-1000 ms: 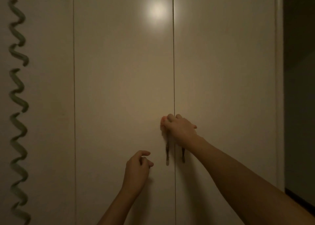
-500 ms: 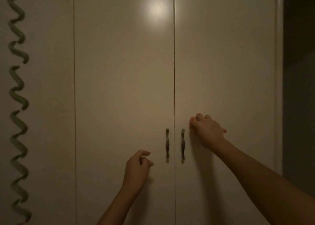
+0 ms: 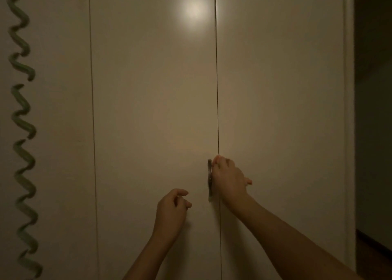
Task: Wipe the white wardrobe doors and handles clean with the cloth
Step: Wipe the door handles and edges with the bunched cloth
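Two tall white wardrobe doors fill the head view, the left door [image 3: 152,110] and the right door [image 3: 280,110], meeting at a thin dark seam. The left door's dark handle [image 3: 210,180] shows just beside the seam. My right hand [image 3: 229,178] lies pressed over the spot of the right door's handle and hides it, with its fingers bent. No cloth shows under it. My left hand [image 3: 171,212] hovers close to the left door below and left of the handles, loosely curled and holding nothing.
A further white panel on the far left carries a green wavy decoration [image 3: 22,120] running top to bottom. A lamp's reflection [image 3: 194,9] glares high on the left door. Beyond the wardrobe's right edge lies a dark room opening [image 3: 373,110].
My right hand slid from the handles out onto the right door, then back left over the right handle. My left hand stayed where it was.
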